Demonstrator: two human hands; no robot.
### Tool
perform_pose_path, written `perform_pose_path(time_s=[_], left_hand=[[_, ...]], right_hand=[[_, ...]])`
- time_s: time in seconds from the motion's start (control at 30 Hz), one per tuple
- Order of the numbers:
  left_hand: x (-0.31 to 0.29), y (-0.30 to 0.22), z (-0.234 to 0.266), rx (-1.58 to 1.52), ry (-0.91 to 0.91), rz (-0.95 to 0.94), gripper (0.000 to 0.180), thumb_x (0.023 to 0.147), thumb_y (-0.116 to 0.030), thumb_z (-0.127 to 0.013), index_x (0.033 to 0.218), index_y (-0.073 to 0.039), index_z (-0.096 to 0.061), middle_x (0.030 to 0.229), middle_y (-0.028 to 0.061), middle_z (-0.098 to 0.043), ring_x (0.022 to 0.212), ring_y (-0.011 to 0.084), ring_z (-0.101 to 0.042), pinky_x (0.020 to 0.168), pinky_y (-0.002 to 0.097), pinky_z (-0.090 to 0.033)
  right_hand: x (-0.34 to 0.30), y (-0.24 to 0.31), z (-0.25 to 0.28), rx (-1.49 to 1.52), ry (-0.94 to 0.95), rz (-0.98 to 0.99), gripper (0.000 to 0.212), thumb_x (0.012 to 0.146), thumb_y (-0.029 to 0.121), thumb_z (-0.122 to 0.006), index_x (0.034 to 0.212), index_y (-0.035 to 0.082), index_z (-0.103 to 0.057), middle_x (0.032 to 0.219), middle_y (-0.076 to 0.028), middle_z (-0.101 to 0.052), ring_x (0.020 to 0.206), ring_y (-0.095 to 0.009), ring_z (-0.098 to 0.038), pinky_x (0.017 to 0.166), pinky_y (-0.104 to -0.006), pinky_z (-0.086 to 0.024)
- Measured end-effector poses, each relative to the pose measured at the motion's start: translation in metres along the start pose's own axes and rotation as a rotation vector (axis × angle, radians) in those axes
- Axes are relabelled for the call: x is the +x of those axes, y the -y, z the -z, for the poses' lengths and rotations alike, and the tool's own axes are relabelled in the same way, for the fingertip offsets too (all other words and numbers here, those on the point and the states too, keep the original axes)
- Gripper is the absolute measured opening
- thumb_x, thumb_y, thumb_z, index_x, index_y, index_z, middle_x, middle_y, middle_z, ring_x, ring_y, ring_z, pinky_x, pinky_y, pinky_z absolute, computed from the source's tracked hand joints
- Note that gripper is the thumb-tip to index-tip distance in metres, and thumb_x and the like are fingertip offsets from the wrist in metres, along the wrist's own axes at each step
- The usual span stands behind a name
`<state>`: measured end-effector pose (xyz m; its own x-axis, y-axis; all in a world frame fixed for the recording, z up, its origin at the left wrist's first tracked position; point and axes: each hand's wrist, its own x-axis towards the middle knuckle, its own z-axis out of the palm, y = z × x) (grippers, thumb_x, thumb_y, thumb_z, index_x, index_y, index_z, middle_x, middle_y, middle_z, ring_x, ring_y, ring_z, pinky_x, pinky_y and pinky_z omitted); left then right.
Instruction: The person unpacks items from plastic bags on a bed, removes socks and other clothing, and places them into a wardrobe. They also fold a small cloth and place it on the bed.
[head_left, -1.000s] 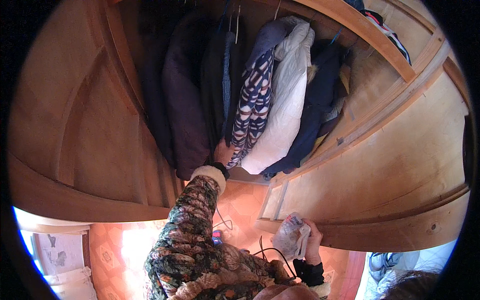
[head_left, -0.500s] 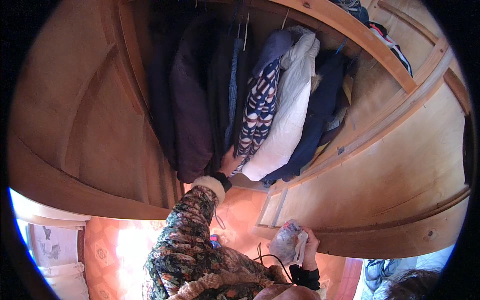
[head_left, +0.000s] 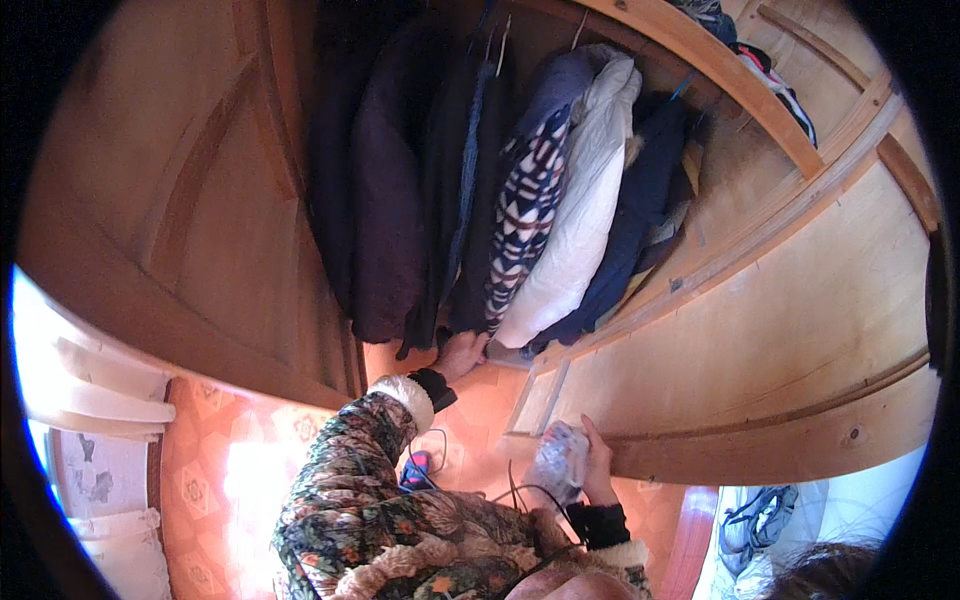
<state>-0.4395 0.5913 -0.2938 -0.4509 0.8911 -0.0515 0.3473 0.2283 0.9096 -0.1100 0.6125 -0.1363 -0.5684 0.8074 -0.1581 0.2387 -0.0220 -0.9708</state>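
Inside an open wardrobe hangs a dark blue, white and brown patterned garment. My left hand is at its lower hem, with the fingers closed on the bottom edge; the fingertips are partly hidden. To its right hangs a long white puffy coat, and to its left a dark coat. My right hand, lower and to the right, holds a clear plastic bag with small contents that I cannot make out.
Wooden wardrobe doors stand open at the left and the right. Folded clothes lie on a shelf at the upper right. A curtained window is at the lower left. My shoe shows on the orange patterned floor.
My left hand has slid down from the side of the patterned garment to its hem. My right hand has shifted slightly up and to the left with the plastic bag.
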Motion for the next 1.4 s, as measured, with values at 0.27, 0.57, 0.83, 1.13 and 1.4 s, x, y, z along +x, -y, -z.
perform_pose_path(time_s=[0.27, 0.57, 0.83, 1.13, 1.4], left_hand=[[-0.046, -0.111, 0.038, -0.89, 0.01, -0.033, 0.05, 0.1, -0.041, -0.046, 0.085, 0.006, -0.058, 0.075, 0.0142, -0.067, 0.069, 0.0173, -0.067, 0.07, 0.0289, -0.054], [-0.11, -0.11, 0.018, -1.07, 0.168, -0.079, 0.029, 0.101, -0.03, -0.049, 0.105, -0.001, -0.054, 0.097, 0.0102, -0.067, 0.096, 0.0166, -0.064, 0.088, 0.0297, -0.05], [-0.198, 0.045, 0.049, -0.579, -0.369, -0.006, 0.034, 0.093, -0.008, -0.049, 0.125, 0.001, -0.053, 0.115, 0.014, -0.063, 0.109, 0.0209, -0.059, 0.094, 0.0304, -0.046], [-0.316, 0.106, -0.019, -0.71, 0.134, 0.094, 0.054, 0.09, 0.0, -0.057, 0.141, -0.004, -0.04, 0.125, 0.0052, -0.057, 0.115, 0.0155, -0.053, 0.1, 0.033, -0.042], [-0.311, 0.081, 0.008, -1.083, 0.225, -0.147, 0.057, 0.09, -0.002, -0.062, 0.142, -0.008, -0.042, 0.112, 0.0038, -0.064, 0.096, 0.0122, -0.06, 0.093, 0.0309, -0.049]], right_hand=[[0.038, -0.03, -0.154, -0.06, 0.121, 0.034, 0.042, 0.093, 0.024, -0.061, 0.126, 0.001, -0.05, 0.102, -0.01, -0.062, 0.091, -0.016, -0.059, 0.077, -0.0285, -0.049], [0.02, -0.038, -0.165, 0.411, 0.088, -0.355, 0.034, 0.09, 0.021, -0.061, 0.118, 0.001, -0.055, 0.107, -0.008, -0.062, 0.093, -0.018, -0.061, 0.082, -0.0304, -0.05], [-0.005, -0.005, -0.115, 0.55, 0.339, -0.495, 0.041, 0.085, 0.032, -0.065, 0.11, -0.001, -0.061, 0.104, -0.013, -0.067, 0.092, -0.023, -0.064, 0.085, -0.0356, -0.052], [-0.012, -0.021, -0.122, 0.627, 0.331, -0.436, 0.046, 0.088, 0.04, -0.058, 0.114, 0.002, -0.06, 0.109, -0.012, -0.066, 0.095, -0.025, -0.064, 0.085, -0.038, -0.052], [-0.001, -0.027, -0.111, 0.628, 0.363, -0.322, 0.05, 0.091, 0.044, -0.052, 0.123, 0.005, -0.056, 0.116, -0.01, -0.063, 0.101, -0.025, -0.062, 0.089, -0.0394, -0.05]])
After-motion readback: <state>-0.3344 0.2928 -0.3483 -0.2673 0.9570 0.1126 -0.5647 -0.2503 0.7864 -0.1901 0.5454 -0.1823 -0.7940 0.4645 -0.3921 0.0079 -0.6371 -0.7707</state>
